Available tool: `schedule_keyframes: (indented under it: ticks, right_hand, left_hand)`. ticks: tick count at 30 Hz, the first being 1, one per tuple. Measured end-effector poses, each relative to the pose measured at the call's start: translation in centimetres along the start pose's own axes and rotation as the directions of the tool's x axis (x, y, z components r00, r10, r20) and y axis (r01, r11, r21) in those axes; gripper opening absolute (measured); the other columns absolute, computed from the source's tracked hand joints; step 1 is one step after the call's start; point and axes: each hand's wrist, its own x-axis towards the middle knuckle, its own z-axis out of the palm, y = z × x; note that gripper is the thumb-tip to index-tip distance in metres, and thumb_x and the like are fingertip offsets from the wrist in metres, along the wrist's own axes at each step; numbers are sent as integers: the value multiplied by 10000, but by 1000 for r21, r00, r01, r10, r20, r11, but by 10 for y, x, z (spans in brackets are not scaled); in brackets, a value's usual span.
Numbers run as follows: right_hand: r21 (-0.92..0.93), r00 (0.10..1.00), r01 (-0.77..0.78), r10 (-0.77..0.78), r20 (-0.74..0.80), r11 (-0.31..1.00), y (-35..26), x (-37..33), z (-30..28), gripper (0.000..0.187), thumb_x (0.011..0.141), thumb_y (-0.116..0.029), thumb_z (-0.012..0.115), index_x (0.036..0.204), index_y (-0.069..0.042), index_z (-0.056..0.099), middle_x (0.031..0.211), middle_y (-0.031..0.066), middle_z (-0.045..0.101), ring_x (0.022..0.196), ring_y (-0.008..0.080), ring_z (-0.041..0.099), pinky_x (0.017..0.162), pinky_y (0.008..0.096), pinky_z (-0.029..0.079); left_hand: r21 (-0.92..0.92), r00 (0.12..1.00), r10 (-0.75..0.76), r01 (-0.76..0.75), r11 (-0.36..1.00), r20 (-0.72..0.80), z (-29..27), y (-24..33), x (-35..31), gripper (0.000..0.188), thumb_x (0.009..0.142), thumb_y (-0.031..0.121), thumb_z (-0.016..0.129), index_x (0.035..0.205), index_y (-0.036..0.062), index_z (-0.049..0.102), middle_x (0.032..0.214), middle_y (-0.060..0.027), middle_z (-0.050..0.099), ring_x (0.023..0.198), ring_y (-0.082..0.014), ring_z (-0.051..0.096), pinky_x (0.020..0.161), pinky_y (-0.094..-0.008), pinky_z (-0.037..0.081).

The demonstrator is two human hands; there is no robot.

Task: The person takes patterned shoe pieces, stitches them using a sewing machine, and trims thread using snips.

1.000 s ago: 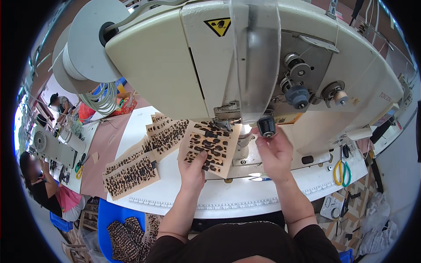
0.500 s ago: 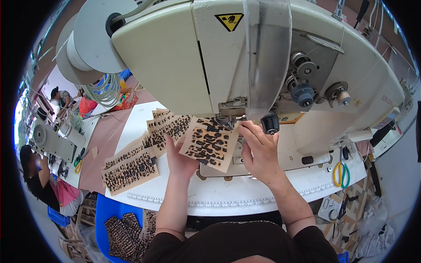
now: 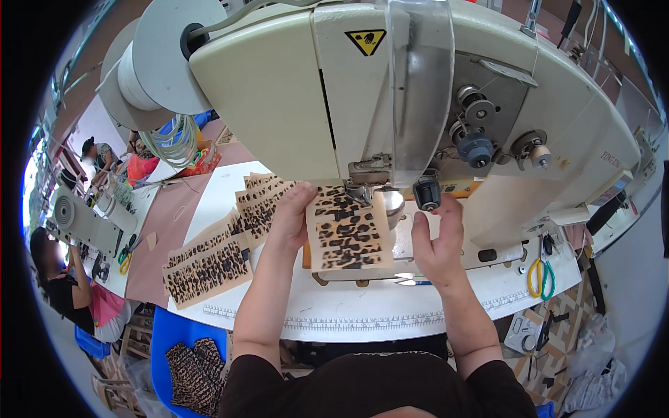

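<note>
Left hand [image 3: 293, 212] against tan panel [image 3: 348, 237], dark leopard spots in rows, right hand [image 3: 439, 247] apart, hands' grips unclear

Head-high, downward view (wide fisheye)

Under the left hand [image 3: 291, 217] and right hand [image 3: 442, 240] spreads a white table [image 3: 369, 298]. Left of the left hand lies a brownish-pink surface [image 3: 174, 244], with another white table [image 3: 144, 209] beyond it. Farther that way, bright light [image 3: 31, 161] glares at the edge. Right of the right hand are a patterned floor [image 3: 570, 299] and a pale grey wall [image 3: 631, 275].
</note>
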Motion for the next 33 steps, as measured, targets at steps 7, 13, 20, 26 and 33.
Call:
schedule_keyframes:
  ticks: [7,13,20,26,33]
  right_hand:
    - [-192,900,-312,354,256,931,3,-4,-20,447,797,-253,619,1114,-31,395,827,87,531,588,141,503,554,266,428]
    - [497,708,-700,593,384,513,12,-20,-16,518,847,-70,510,1274,-25,219,960,129,570,817,140,590,706,245,490]
    - [599,656,-720,623,426,350,24,-10,-13,425,830,7,443,1223,37,284,981,131,567,797,135,604,677,246,522]
    - [589,673,-713,607,422,380,10,-8,-15,251,837,11,428,1087,35,419,938,110,582,785,108,600,679,235,516]
    - [593,662,-711,644,383,378,8,2,-14,212,807,1,464,1018,12,471,840,59,590,698,81,587,644,220,505]
  left_hand:
    - [4,954,269,-271,963,-131,22,-26,-72,332,793,-23,513,1108,18,417,945,-82,574,670,-94,570,456,-166,445]
    - [120,934,313,-295,948,-174,53,-45,-93,379,775,0,553,1120,7,397,938,-86,564,705,-109,567,481,-184,457]
    - [-70,950,271,-284,956,-155,69,-54,-94,369,811,33,493,1167,36,393,965,-80,553,699,-130,562,472,-218,445]
    - [-52,926,314,-331,942,-208,65,-57,-97,364,815,25,477,1168,57,395,958,-67,552,694,-113,557,463,-198,430]
    - [18,915,315,-321,947,-253,70,-56,-93,406,810,27,488,1195,65,364,945,-57,549,698,-102,555,462,-186,422]
